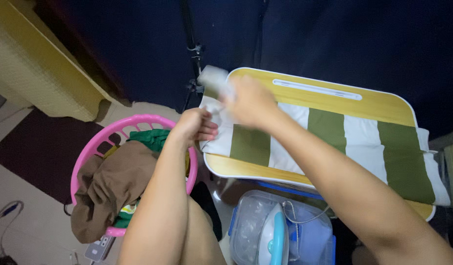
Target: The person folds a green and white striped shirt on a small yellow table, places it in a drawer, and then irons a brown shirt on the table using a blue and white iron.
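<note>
Hands worked the near end of an olive-and-white striped cloth [334,142] spread flat over a rounded wooden lap bench [334,100]: the left hand [194,128] pinched its corner shut, the blurred right hand [248,103] closed on a pale spray bottle [214,81]. Dampening seemed underway; smoothing would need even tension. A pink plastic basket [138,121] of crumpled clothes sat alongside.

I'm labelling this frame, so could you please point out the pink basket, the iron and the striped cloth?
pink basket [91,147], head view, left rim.
iron [274,235], head view, blue-and-white body.
striped cloth [326,128], head view, green stripe.
</note>
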